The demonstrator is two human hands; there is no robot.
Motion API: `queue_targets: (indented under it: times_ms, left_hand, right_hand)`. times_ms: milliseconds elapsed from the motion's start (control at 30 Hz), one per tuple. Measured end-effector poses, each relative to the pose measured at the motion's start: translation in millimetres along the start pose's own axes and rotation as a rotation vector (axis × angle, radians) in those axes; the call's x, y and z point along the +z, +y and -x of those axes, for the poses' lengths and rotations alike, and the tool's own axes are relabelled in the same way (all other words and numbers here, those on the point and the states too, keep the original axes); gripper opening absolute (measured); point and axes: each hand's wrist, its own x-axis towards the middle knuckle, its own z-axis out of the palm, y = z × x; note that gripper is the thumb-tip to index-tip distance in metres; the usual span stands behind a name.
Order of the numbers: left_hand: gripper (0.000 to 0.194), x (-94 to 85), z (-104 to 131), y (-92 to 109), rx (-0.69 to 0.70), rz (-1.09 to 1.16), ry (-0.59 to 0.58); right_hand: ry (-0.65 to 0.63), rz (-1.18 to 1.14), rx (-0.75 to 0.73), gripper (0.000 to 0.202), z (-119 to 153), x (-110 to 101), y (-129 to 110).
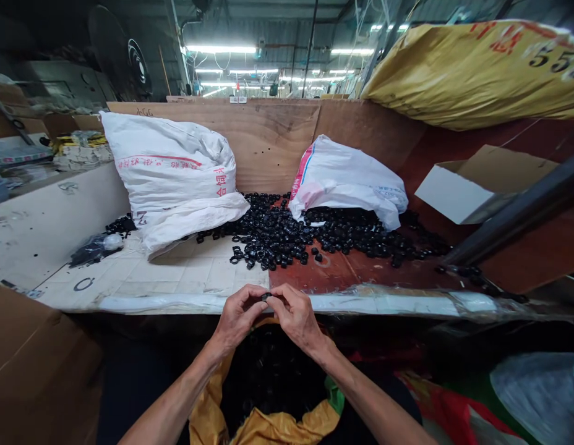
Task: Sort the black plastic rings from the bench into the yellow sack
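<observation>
Between the fingertips of my left hand [240, 314] and my right hand [294, 314] is a small black part [266, 296], pinched from both sides. Both hands meet at the table's front edge, above an open yellow sack [210, 398] full of dark pieces. Beyond them, a heap of small black ring-like parts [287, 232] spreads over the tabletop [198, 275]. Two white sacks stand at the heap, one on the left [175, 167] and one on the right [349, 176]. Fine detail of the held part is hidden by the fingers.
An open cardboard box [458, 194] sits at the right, behind a dark metal bar [523, 210]. A big yellow sack [477, 74] lies at the upper right. A plastic bag of black pieces [89, 249] rests at the left. A wooden board [273, 142] closes off the table's back.
</observation>
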Motion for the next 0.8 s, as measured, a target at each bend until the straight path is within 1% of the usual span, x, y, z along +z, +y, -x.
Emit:
queue_targets:
  times_ms: [67, 100, 200, 233, 267, 300, 367, 400, 433, 467, 533, 567, 600, 633, 667, 700, 733, 800]
  left_hand:
    - [0.017, 0.1, 1.1, 0.8, 0.054, -0.044, 0.032]
    - [0.016, 0.5, 1.4, 1.3, 0.042, -0.023, 0.043]
    - [0.017, 2.9, 2.1, 2.3, -0.064, 0.115, 0.03]
    - [0.016, 3.7, 2.7, 2.2, -0.075, 0.131, 0.023]
    - [0.016, 4.1, 3.6, 1.9, -0.061, 0.113, 0.024]
    - [0.015, 4.1, 5.0, 1.6, -0.028, 0.063, 0.028]
    - [0.015, 1.2, 8.8, 2.6, 0.071, -0.077, 0.035]
    - [0.015, -1.9, 10.5, 4.2, 0.121, -0.143, 0.019]
    - [0.016, -6.2, 11.6, 6.5, 0.156, -0.196, -0.023]
    - [0.015, -11.6, 11.4, 9.3, 0.159, -0.234, -0.097]
    - [0.014, -23.3, 5.3, 14.1, 0.073, -0.291, -0.257]
    - [0.015, -28.4, -1.2, 15.1, 0.002, -0.333, -0.291]
    - [0.017, -32.3, -10.0, 14.6, -0.057, -0.394, -0.254]
    - [0.02, -34.6, -20.8, 12.6, -0.084, -0.476, -0.141]
    - [0.022, -35.1, -32.8, 9.2, -0.075, -0.57, -0.013]
    - [0.022, -34.0, -45.3, 4.8, -0.038, -0.658, 0.072]
    - [0.024, -31.7, -57.3, -0.1, -0.004, -0.736, 0.113]
    - [0.025, -26.0, -76.9, -9.5, 0.025, -0.838, 0.127]
  right_hand:
    - [-0.003, 0.003, 0.086, 0.023, 1.3, 0.3, 0.5]
    - [-0.001, 0.003, 0.083, 0.022, 1.7, 0.2, 0.3]
    - [0.004, -0.015, -0.028, 0.018, 2.5, 0.2, -1.8]
    - [-0.01, -0.048, -0.009, 0.017, 3.0, 0.9, -3.0]
    - [-0.027, -0.103, 0.06, 0.016, 4.0, 2.0, -4.5]
    - [-0.041, -0.176, 0.162, 0.015, 5.4, 3.4, -6.1]
    - [-0.057, -0.339, 0.369, 0.016, 9.2, 5.8, -9.5]
    - [-0.062, -0.402, 0.447, 0.017, 10.8, 5.9, -10.8]
    - [-0.092, -0.434, 0.5, 0.016, 11.6, 4.8, -11.4]
    - [-0.154, -0.424, 0.527, 0.016, 11.0, 2.5, -11.1]
    - [-0.292, -0.262, 0.504, 0.02, 3.4, -4.4, -6.5]
    - [-0.327, -0.128, 0.453, 0.022, -3.8, -7.8, -2.2]
    - [-0.281, 0.029, 0.375, 0.023, -13.0, -10.4, 3.1]
    - [-0.177, 0.179, 0.285, 0.018, -23.7, -11.6, 9.1]
    - [-0.085, 0.303, 0.209, 0.011, -34.9, -11.2, 15.2]
    - [-0.027, 0.411, 0.152, 0.01, -45.8, -9.4, 21.2]
    - [-0.004, 0.504, 0.129, 0.016, -55.6, -6.4, 26.5]
    - [-0.029, 0.645, 0.131, 0.023, -69.7, 1.0, 34.8]
